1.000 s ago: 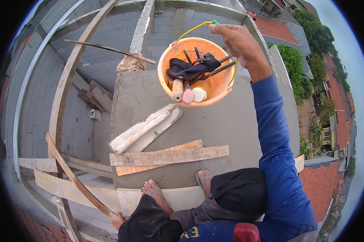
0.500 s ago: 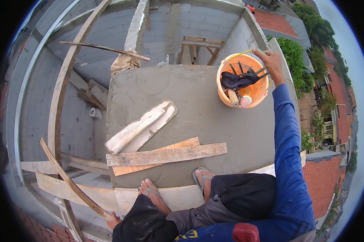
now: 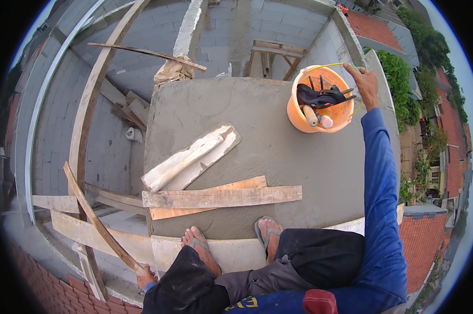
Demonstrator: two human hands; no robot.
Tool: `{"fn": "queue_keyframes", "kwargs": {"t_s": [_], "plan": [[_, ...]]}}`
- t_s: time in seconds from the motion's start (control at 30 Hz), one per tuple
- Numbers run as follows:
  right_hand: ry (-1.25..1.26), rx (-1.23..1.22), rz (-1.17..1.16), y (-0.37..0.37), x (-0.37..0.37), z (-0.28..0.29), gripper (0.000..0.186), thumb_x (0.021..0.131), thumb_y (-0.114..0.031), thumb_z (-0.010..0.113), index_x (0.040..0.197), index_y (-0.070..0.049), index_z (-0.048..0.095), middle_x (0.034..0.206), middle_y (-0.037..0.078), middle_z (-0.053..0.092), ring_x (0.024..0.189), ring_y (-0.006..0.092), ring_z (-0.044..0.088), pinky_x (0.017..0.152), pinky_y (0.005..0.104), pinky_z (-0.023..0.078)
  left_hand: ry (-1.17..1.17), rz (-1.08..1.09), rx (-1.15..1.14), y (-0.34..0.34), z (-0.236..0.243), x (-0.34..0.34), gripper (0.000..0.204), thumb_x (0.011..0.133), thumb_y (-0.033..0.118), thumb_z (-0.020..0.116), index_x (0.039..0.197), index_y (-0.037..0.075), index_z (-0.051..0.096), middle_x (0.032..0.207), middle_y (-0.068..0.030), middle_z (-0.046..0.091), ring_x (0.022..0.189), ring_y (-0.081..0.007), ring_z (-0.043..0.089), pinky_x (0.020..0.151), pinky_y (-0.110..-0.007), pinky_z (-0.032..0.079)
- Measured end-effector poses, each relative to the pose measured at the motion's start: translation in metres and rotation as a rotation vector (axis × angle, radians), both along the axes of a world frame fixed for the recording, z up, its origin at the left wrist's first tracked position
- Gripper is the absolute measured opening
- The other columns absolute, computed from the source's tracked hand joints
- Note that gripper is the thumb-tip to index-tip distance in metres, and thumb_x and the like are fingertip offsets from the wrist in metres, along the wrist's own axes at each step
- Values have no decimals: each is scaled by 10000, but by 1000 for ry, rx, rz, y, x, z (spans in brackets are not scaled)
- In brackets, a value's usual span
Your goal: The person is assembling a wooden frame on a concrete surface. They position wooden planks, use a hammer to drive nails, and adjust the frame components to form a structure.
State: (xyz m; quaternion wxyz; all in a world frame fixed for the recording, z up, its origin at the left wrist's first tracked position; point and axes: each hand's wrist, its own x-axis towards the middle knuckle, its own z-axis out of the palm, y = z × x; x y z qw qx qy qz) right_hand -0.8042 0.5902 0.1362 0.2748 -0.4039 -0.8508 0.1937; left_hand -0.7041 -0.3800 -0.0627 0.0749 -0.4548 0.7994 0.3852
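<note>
1. head view: the right hand (image 3: 363,85) holds the yellow handle (image 3: 326,66) of an orange bucket (image 3: 298,116), which hangs or stands just left of the hand near the concrete slab (image 3: 278,152)'s far right corner; i cannot tell which.
2. in the bucket: a dark cloth (image 3: 316,98), a wooden grip (image 3: 310,115), a pink-ended grip (image 3: 326,122) and thin dark rods (image 3: 346,91).
3. the left hand (image 3: 146,276) is closed on the near end of a narrow wooden strip (image 3: 99,223), outside the slab's near left corner.

Beside the right hand (image 3: 366,85), dark cloth (image 3: 316,97) conceals part of the orange bucket (image 3: 300,118); beside the left hand (image 3: 146,276), the black trouser leg (image 3: 187,282) hides most of the left sleeve (image 3: 150,286).
</note>
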Motion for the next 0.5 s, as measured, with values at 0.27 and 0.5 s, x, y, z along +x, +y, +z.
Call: {"fn": "queue_keyframes", "kwargs": {"t_s": [0.27,0.5], "plan": [[-78,183,-209,39,6,-20,708,805,-709,718,1039,-44,783,873,122,697,898,267,675,816,359,499,124,38,3,19,-3,13,390,822,249,823,1024,22,578,728,-74,584,553,-205,582,430,-358,430],[-453,149,158,-70,-7,22,582,919,-626,618,1081,-86,760,988,190,729,968,350,703,838,445,528,67,104,-45,12,-31,0,475,796,246,843,1110,-2,588,791,-102,628,573,-216,601,463,-352,469]]}}
